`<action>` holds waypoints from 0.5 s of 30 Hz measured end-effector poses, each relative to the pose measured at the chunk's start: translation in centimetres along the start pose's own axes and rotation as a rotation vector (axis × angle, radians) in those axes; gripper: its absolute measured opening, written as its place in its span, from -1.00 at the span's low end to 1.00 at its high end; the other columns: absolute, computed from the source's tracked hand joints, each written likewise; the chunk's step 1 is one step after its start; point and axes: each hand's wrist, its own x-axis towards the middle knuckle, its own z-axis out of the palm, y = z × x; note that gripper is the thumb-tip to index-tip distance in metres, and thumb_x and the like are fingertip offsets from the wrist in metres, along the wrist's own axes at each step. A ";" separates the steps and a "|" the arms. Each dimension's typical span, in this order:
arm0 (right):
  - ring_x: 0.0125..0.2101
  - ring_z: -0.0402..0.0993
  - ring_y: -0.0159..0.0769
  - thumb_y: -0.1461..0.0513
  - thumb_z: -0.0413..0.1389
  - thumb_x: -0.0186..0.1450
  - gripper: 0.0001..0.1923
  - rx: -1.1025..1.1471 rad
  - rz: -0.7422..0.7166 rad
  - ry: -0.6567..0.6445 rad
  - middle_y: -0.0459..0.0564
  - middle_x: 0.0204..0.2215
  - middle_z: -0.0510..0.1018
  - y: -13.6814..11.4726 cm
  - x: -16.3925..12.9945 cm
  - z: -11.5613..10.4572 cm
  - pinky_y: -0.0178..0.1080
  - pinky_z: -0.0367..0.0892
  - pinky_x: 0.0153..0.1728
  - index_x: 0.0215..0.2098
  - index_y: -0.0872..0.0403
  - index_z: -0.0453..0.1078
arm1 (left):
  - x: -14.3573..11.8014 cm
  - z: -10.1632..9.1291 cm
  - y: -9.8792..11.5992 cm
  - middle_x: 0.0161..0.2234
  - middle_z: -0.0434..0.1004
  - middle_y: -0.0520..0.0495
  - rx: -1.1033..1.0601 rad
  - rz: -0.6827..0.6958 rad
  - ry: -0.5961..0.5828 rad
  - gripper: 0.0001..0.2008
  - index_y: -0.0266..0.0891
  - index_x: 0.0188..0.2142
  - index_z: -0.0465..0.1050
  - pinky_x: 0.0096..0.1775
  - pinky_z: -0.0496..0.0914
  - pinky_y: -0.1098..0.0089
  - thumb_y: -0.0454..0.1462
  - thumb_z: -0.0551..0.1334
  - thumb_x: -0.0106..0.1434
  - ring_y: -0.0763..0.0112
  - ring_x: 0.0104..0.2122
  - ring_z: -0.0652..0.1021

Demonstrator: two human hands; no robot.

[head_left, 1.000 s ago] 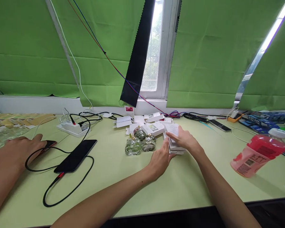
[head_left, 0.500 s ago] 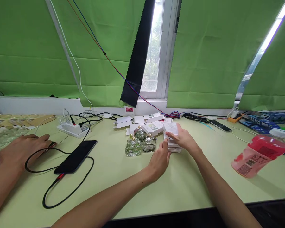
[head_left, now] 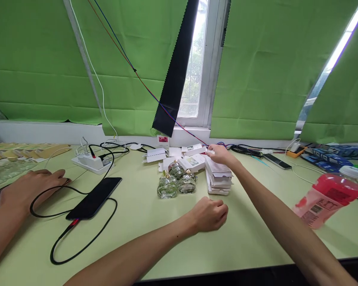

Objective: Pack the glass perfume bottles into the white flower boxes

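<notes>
My left hand rests on the table as a loose fist, with nothing showing in it. In front of it stands a stack of flattened white cartons. My right hand reaches over the back of that stack. Its fingers are closed on the edge of a white carton, most of which is hidden. Left of the stack are three clear glass perfume bottles with gold necks, among them a front left bottle and a front right bottle. Behind them lie more white cartons, including one with a picture.
Another person's hand lies at the left, by a phone with a looping black cable. Behind is a white power strip. A pink drink bottle stands on the right. Cables and another phone lie along the wall.
My left hand has left the stack and moved down and right, closing into a fist. My right hand has gone from the stack's top to the cartons behind it.
</notes>
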 end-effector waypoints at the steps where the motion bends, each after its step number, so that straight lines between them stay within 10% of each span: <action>1: 0.15 0.49 -0.07 0.12 0.08 0.52 -0.67 -0.003 -0.010 -0.039 0.16 0.15 0.55 -0.2 1.6 -0.2 -0.12 0.37 0.17 0.15 0.10 0.44 | 0.0 0.0 0.0 -0.53 0.40 0.05 -0.008 0.015 -0.010 -0.82 -0.21 -0.42 0.36 -0.58 -0.03 0.31 -0.30 0.15 0.35 0.50 -0.63 0.33; 7: 0.02 0.55 -0.12 0.10 0.19 0.47 -0.65 -0.015 -0.007 -0.241 0.09 0.13 0.52 -0.3 8.2 -0.2 -0.01 0.53 0.02 0.15 0.07 0.44 | -0.1 -0.3 0.0 -0.50 0.42 0.04 -0.016 0.052 -0.092 -0.84 -0.21 -0.39 0.36 -0.58 0.01 0.32 -0.29 0.17 0.35 0.51 -0.61 0.36; 15: 0.01 0.55 -0.09 0.11 0.21 0.45 -0.61 -0.016 0.028 -0.305 0.11 0.11 0.53 -1.0 9.0 0.7 0.00 0.52 0.04 0.15 0.15 0.43 | -0.1 0.0 0.1 -0.49 0.44 0.04 -0.008 0.036 -0.128 -0.84 -0.21 -0.39 0.36 -0.57 -0.02 0.31 -0.29 0.19 0.35 0.51 -0.60 0.37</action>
